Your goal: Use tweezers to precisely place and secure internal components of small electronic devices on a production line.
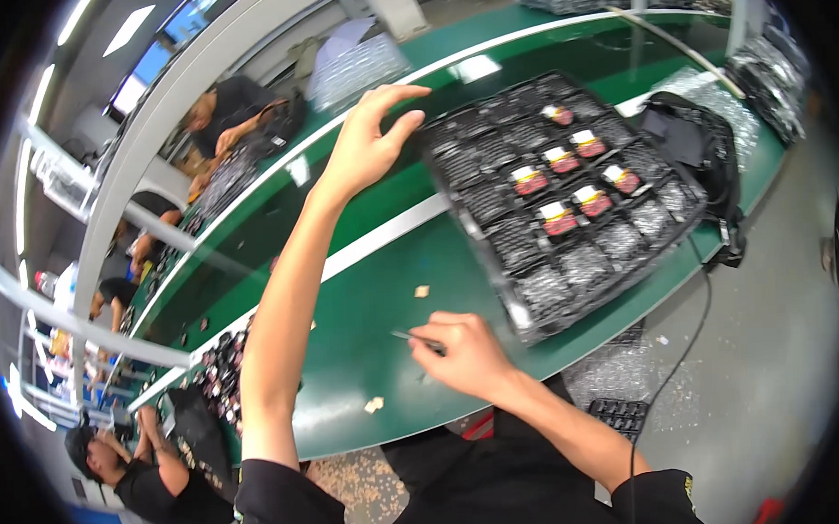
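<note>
My left hand (pixel 374 139) is raised over the green belt, just off the far left corner of a black compartment tray (pixel 492 227). Its thumb and forefinger are spread, with nothing visible between them. In the tray's pockets sit several small red pieces with white and yellow tops (pixel 558 218); other pockets show only black plastic. My right hand (pixel 464 353) is closed around a slim metal tool (pixel 402 336), possibly tweezers, whose tip points left above the green tabletop (pixel 377 356). The hand hides most of the tool.
Small tan scraps (pixel 422 291) lie on the tabletop. Left of my left forearm is a heap of small dark parts (pixel 222 375). Beyond the tray's right side stands a black bag (pixel 702 150), with a cable (pixel 690 345) hanging down. A person in black (pixel 168 483) sits at lower left.
</note>
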The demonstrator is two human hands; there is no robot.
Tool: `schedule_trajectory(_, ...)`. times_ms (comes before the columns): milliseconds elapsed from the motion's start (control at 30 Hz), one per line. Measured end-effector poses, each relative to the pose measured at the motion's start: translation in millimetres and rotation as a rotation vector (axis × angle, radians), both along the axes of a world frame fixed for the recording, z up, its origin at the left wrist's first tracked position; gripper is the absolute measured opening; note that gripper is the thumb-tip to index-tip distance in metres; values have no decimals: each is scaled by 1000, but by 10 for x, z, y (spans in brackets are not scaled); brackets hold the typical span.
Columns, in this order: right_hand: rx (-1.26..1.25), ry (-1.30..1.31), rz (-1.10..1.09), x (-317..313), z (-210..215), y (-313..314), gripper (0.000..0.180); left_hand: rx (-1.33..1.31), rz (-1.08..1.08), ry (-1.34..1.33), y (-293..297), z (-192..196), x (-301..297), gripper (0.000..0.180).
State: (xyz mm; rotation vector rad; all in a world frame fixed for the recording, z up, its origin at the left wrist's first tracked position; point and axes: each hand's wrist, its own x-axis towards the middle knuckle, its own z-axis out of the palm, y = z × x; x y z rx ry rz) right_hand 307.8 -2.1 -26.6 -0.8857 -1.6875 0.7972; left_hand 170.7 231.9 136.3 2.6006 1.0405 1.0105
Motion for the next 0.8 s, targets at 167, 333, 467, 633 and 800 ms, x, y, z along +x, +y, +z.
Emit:
schedule_trajectory(167,-85,-59,71,0,100,-27,15,-203,406,278,-127,-514,-1734,37)
schedule_trajectory(333,-71,-93,64,-34,113,-40,17,-236,825,450,-643,-1303,-2950,45)
schedule_trajectory(467,-106,-113,26,-53,125,-48,17,-109,856,415,-825,-1412,-2944,37)
schedule_trajectory(633,-102,-127,41,-105,170,-42,19,-194,765,33,-937,-1430,-2863,36)
schedule_trajectory(800,-116,-151,9,-107,205,-23,18,-76,598,75,-1027,-1464,-2614,30)
